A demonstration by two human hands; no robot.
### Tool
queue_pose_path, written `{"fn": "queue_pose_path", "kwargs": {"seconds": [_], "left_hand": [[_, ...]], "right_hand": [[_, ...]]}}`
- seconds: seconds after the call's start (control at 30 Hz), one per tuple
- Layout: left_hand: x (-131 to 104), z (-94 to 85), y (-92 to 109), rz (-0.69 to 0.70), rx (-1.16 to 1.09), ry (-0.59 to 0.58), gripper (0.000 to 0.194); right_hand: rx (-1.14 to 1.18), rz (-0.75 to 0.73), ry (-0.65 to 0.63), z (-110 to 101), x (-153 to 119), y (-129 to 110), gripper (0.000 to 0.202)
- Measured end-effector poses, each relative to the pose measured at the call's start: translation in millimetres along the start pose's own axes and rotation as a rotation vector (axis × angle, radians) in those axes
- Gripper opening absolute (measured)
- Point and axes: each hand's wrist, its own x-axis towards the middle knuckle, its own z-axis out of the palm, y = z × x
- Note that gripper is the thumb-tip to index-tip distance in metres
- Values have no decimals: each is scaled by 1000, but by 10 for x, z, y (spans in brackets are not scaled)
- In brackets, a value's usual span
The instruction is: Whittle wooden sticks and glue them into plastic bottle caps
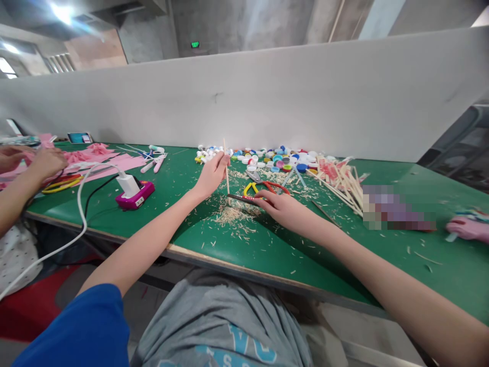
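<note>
My left hand (214, 174) is closed around a thin wooden stick (227, 183), held nearly upright with its lower end over a pile of wood shavings (231, 215). My right hand (281, 208) grips a slim dark knife (243, 199), whose tip meets the stick near its lower end. Just beyond the right hand lie yellow-handled scissors (251, 187) and a red-handled tool (275, 186), partly overlapping. A bundle of similar wooden sticks (340, 191) rests to the right of them.
Many coloured bottle caps (280, 158) lie along the grey partition (244, 102). On the left are a purple power strip (135, 196) with a white plug (129, 184) and cable, glue guns (155, 162) and pink paper (122, 163). Another person's hand (48, 163) works at far left.
</note>
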Motion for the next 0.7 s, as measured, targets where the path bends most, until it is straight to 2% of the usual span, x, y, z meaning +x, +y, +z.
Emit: {"fn": "queue_pose_path", "kwargs": {"seconds": [0.13, 0.37, 0.57, 0.7], "left_hand": [[0, -2, 1, -3, 10, -1, 43], [2, -4, 16, -1, 19, -2, 43], [-3, -1, 46, 0, 18, -5, 44], [1, -7, 47, 5, 20, -24, 44]], "right_hand": [[-33, -71, 9, 36, 13, 8, 45], [3, -53, -54, 39, 29, 69, 44], [134, -16, 55, 4, 20, 30, 43], [144, -125, 126, 17, 32, 9, 42]]}}
